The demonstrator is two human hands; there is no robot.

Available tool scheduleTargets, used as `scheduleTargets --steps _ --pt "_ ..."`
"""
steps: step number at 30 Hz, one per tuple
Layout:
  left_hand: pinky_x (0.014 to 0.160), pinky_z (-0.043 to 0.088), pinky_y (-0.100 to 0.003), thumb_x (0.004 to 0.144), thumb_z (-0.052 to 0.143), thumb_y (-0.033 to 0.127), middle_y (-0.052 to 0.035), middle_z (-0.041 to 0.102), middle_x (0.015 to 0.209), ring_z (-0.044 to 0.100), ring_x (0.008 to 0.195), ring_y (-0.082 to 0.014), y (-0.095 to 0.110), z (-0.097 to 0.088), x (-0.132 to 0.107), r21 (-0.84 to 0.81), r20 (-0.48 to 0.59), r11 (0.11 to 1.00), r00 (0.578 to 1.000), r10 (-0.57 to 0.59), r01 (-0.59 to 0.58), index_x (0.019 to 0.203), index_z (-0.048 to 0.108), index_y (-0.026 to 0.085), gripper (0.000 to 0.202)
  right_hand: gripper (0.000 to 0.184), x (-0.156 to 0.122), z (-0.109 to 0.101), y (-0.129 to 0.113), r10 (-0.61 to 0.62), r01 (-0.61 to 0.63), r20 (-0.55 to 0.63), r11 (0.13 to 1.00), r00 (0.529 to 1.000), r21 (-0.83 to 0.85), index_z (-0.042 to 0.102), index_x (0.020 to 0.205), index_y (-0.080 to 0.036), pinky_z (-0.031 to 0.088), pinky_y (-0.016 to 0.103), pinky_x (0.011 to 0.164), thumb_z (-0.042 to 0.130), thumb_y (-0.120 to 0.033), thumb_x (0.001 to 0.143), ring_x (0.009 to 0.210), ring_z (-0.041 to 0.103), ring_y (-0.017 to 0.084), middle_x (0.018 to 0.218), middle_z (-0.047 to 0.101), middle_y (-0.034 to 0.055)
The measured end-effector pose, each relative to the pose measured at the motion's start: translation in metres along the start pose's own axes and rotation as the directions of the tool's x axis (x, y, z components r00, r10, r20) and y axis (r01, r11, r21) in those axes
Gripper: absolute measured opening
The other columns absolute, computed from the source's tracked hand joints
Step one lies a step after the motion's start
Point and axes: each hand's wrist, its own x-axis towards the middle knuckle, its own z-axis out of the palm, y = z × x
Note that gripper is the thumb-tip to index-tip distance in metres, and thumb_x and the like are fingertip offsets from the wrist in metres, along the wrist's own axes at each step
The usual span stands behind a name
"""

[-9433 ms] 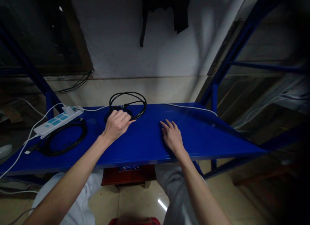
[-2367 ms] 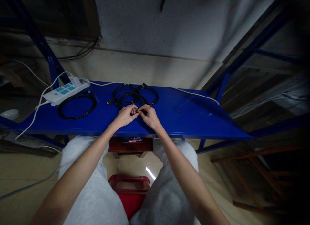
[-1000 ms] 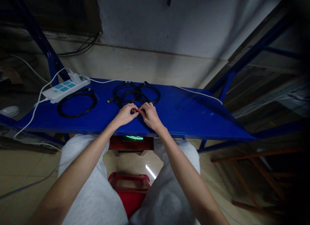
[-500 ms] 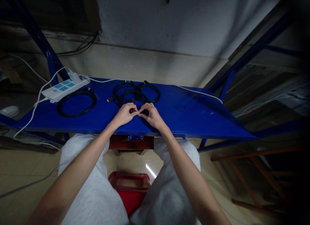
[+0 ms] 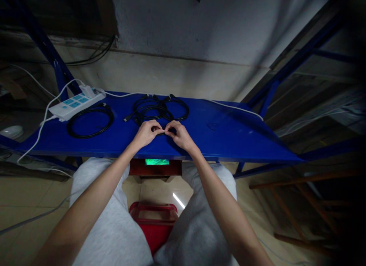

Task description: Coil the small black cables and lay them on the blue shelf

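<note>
My left hand (image 5: 146,132) and my right hand (image 5: 179,134) meet fingertip to fingertip over the near middle of the blue shelf (image 5: 228,144). Both are closed in a pinch on something small between them that I cannot make out. Just beyond the fingers lies a loose tangle of black cables (image 5: 158,108). A separate coiled black cable (image 5: 90,121) lies to the left, apart from both hands.
A white power strip (image 5: 76,104) with a white cord sits at the shelf's back left. A thin white wire (image 5: 234,107) runs along the back right. Blue rack posts stand on both sides. A red stool (image 5: 153,224) shows between my knees, and a lit screen (image 5: 156,162) glows under the shelf.
Over nine seconds both hands came together from flat and apart into a shared pinch; the black cables now lie looser. In the last second the fingers shifted slightly; the screen below lit green.
</note>
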Motion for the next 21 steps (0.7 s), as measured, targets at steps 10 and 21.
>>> scheduleTargets --steps 10,21 --pt "0.068 0.039 -0.027 0.085 0.067 0.025 -0.0008 0.068 0.085 0.058 0.078 -0.0146 0.0040 -0.0004 -0.0003 -0.035 0.070 0.999 0.998 -0.011 0.013 0.089 0.071 0.018 0.009 0.007 0.0001 -0.0018 -0.0045 0.016 -0.010 0.126 0.999 0.992 -0.045 0.055 0.087 -0.021 0.036 0.037 0.093 0.051 -0.015 0.088 0.097 0.048 0.022 0.099 0.059 0.0060" --pt "0.072 0.043 -0.027 0.084 0.064 0.024 -0.0023 0.068 0.088 0.060 0.080 -0.0150 0.0050 -0.0019 -0.0003 -0.038 0.106 0.999 0.994 -0.012 0.016 0.088 0.073 0.018 0.011 0.018 0.0002 -0.0036 -0.0022 0.099 -0.099 0.016 0.948 0.995 0.304 0.050 0.087 -0.021 0.041 0.032 0.084 0.052 -0.037 0.095 0.087 0.051 0.018 0.090 0.057 0.0032"
